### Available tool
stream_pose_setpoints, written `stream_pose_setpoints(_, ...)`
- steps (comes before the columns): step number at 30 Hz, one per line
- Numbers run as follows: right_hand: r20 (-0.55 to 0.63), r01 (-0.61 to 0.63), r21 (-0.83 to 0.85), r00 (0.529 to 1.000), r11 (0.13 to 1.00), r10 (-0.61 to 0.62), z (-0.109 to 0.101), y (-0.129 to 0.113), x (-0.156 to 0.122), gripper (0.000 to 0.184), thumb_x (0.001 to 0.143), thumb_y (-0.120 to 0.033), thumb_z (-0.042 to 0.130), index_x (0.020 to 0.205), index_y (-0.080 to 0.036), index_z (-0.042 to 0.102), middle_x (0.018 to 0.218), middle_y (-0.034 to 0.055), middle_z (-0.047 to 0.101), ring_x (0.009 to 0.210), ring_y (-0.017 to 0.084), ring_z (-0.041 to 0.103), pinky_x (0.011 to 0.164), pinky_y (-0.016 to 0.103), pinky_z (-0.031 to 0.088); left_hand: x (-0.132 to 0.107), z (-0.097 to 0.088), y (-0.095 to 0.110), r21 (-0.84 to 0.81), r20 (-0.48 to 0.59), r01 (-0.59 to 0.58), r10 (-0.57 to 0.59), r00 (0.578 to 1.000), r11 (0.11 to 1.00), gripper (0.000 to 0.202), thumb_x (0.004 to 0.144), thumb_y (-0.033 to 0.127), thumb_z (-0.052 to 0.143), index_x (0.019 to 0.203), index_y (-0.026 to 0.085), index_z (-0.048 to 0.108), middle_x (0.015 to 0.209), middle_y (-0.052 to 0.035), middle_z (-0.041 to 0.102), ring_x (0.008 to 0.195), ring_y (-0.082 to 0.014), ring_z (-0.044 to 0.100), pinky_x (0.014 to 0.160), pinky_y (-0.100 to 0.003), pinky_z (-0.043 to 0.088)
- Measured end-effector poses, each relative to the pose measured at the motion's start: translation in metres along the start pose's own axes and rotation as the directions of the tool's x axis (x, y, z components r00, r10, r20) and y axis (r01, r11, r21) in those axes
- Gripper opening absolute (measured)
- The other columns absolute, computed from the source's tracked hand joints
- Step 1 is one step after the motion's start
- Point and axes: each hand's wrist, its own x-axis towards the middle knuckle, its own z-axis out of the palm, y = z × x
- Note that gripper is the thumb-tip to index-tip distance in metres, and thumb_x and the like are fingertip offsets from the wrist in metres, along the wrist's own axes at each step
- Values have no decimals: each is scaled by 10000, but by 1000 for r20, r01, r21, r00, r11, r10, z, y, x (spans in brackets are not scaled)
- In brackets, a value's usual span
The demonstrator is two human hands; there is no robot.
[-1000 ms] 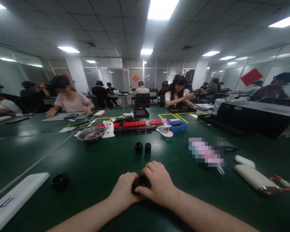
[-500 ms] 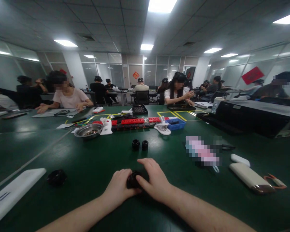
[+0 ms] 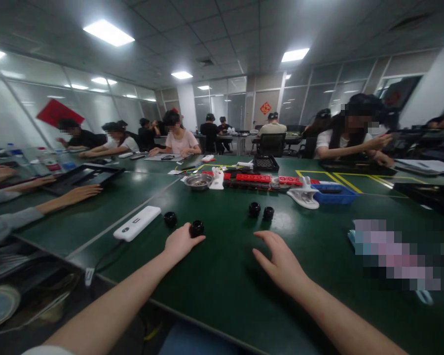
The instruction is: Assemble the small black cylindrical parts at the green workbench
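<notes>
My left hand (image 3: 178, 242) has its fingers around a short black cylindrical part (image 3: 197, 228) on or just above the green table; its exact kind cannot be made out. A similar round black piece (image 3: 170, 219) is just to the left of it. My right hand (image 3: 281, 259) is above the table with thumb and fingers apart, holding nothing. Beyond its fingertips stand two more black cylindrical pieces, one on the left (image 3: 254, 209) and one on the right (image 3: 268, 213), close together.
A white power bank (image 3: 137, 223) with a cable lies at left. Farther back are a metal bowl (image 3: 199, 182), white clamps (image 3: 304, 193), red strips (image 3: 253, 178) and a blue tray (image 3: 335, 193). A co-worker's hand (image 3: 76, 194) rests by a black frame at left.
My hands have separated: the left carried the black cylindrical part leftward toward the similar piece, while the right let go of it and opened. The view has turned left.
</notes>
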Motion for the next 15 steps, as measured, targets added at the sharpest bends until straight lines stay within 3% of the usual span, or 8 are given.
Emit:
stream_pose_setpoints(6,87,-21,-24,996,1000,23,1,-3,0,307,799,-277,479,1083,-167,517,1090,100,558,1034,239,514,882,409,427,8,-5,-7,24,-69,171,-169,983,985,497,666,634,551,867,180,524,926,-101,647,852,-267,612,613,-277,441)
stream_pose_setpoints(15,214,-79,-36,973,996,85,4,5,2,324,794,-286,501,1085,-149,541,1090,103,572,1026,238,526,876,390,425,8,-13,-10,41,-84,252,-248,965,967,532,670,630,551,908,155,523,974,-139,635,889,-291,600,642,-305,448)
